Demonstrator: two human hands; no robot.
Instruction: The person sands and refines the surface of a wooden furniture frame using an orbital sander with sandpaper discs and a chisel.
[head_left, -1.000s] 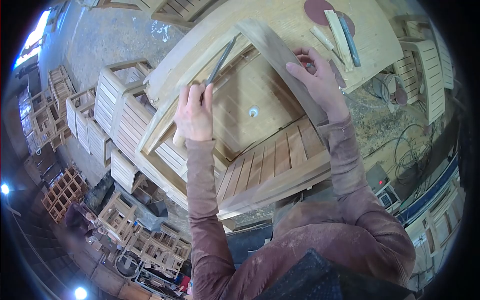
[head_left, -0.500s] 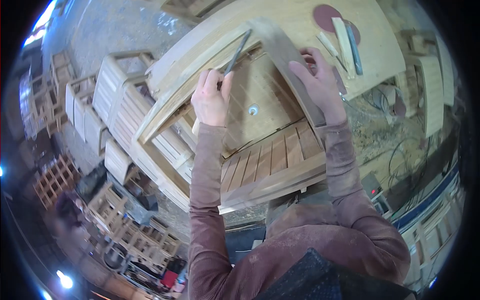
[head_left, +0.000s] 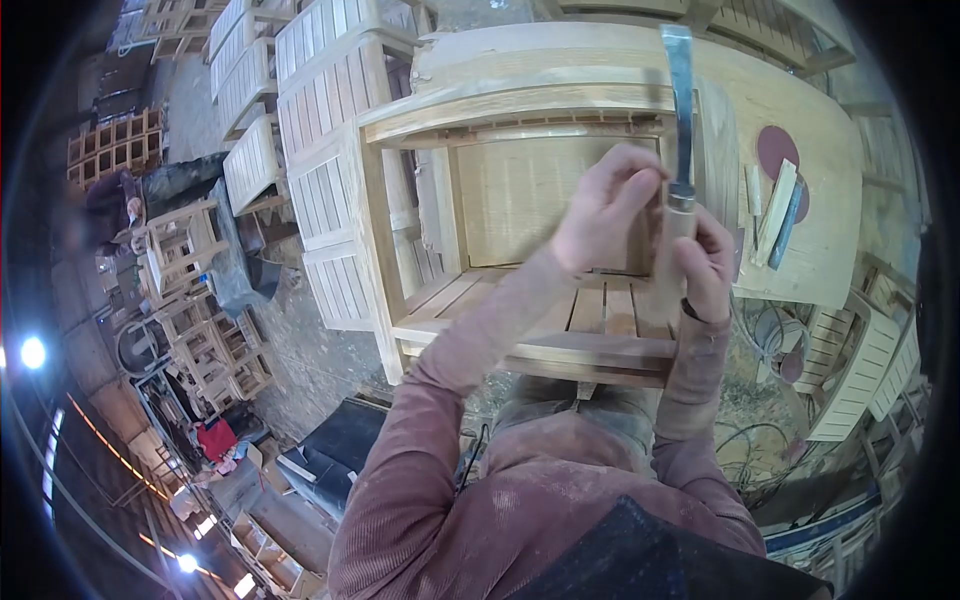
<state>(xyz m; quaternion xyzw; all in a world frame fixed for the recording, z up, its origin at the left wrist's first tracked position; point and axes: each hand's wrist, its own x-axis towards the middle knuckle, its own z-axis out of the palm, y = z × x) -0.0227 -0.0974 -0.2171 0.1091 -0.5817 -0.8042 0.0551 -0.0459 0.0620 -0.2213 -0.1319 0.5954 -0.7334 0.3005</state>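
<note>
The chisel (head_left: 684,150) is upright in view, above the right end of the chair frame (head_left: 600,348), with its blade (head_left: 680,85) towards twelve o'clock and its handle (head_left: 673,262) towards six. The right hand (head_left: 706,268) pinches that handle between thumb and curled fingers. The left hand (head_left: 605,205), at about ten o'clock from the right, has its fingers bent in close beside the ferrule (head_left: 681,190); I cannot tell whether they touch it or pinch anything.

The blade looks like stiff metal, so it should not bend, and the whole is probably light enough for one hand, perhaps weighted towards the metal. The pale handle looks like smooth, dry wood, likely to grip well, though dust could make it slip a little. The handle is the place to hold, just below the ferrule; the far end at twelve o'clock may be sharp and is best left clear of fingers.

At two to three o'clock from the hands, maroon discs (head_left: 777,150), a wood strip (head_left: 774,215) and a blue bar (head_left: 789,228) lie on the table (head_left: 835,240).
</note>
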